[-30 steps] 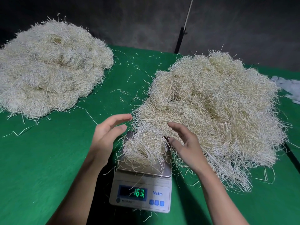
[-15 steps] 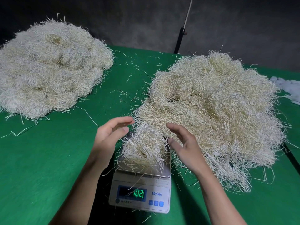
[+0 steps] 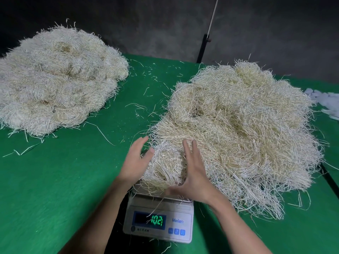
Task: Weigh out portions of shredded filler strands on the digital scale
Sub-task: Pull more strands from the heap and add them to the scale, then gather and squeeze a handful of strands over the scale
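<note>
A small clump of pale shredded strands (image 3: 163, 167) rests on the metal pan of a white digital scale (image 3: 159, 224), whose green display reads 10.21. My left hand (image 3: 135, 162) is at the clump's left side, fingers apart, palm facing it. My right hand (image 3: 194, 173) lies flat against the clump's right side, fingers stretched out and thumb spread low over the pan. Neither hand grips anything. Just right of the scale spreads a big loose heap of strands (image 3: 244, 131), touching the clump.
A second large heap (image 3: 55, 83) sits at the far left of the green table (image 3: 55, 189). Loose strands litter the cloth between the heaps. White scraps (image 3: 328, 101) lie at the right edge. A dark stand pole (image 3: 203, 46) rises behind the table.
The scale reading fell from 16.31 to 10.21. Both hands moved in against the clump's sides, and my right hand flattened with its fingers stretched forward.
</note>
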Demonstrator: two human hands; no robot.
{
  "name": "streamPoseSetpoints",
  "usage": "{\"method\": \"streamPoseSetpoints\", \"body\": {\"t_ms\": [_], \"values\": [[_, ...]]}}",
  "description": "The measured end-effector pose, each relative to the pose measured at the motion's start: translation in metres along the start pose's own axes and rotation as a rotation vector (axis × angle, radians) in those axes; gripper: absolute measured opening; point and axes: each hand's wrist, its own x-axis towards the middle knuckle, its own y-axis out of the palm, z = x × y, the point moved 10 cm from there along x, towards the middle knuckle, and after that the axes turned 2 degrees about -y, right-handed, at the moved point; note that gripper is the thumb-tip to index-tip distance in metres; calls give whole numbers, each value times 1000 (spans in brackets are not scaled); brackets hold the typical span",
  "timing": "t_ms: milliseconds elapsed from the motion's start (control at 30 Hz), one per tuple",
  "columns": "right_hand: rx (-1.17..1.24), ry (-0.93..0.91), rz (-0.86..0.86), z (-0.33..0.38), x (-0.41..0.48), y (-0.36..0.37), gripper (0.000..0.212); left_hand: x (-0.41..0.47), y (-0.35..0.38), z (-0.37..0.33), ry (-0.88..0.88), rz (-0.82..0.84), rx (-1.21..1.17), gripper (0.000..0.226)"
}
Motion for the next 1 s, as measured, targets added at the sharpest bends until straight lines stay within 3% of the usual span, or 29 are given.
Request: {"method": "streamPoseSetpoints", "body": {"t_ms": [100,200,267,300,367,400,467,533,600,667,700,733,833,900,967,1000], "values": [[-162,-8,-12,-3,19,18,148,7,36,10,-2,139,139,46],[-234,-14,5,-6,41,23,142,8,47,19,-37,174,81,37],[-197,-14,62,-8,49,27,122,9,48,19,-10,169,52,27],[-125,-25,69,-7,51,28,103,10,46,19,-8,154,11,26],[33,-29,-20,-8,53,17,62,9,31,17,3,22,-109,33],[111,4,-73,-10,53,9,53,7,18,19,2,-104,-134,40],[302,67,-160,-9,56,-7,57,-2,0,18,-36,-271,-210,63],[430,76,-240,1,59,-28,66,-4,13,8,-130,-150,-514,83],[418,-4,-240,25,56,-42,55,7,42,-14,-253,114,-896,90],[290,-125,-209,55,45,-43,43,18,55,-49,-431,268,-1224,73],[212,-162,-210,68,40,-42,44,26,55,-60,-464,268,-1268,62],[139,-195,-243,78,36,-45,51,33,53,-68,-460,235,-1275,54],[70,-173,-524,84,43,-97,54,30,51,-74,-323,-47,-958,35],[140,-48,-688,63,52,-145,36,23,72,-87,-288,-55,-947,41],[174,-58,-751,56,46,-151,27,24,77,-94,-339,-62,-999,59],[166,-102,-757,60,39,-139,29,31,71,-93,-345,-81,-1085,56]]}}
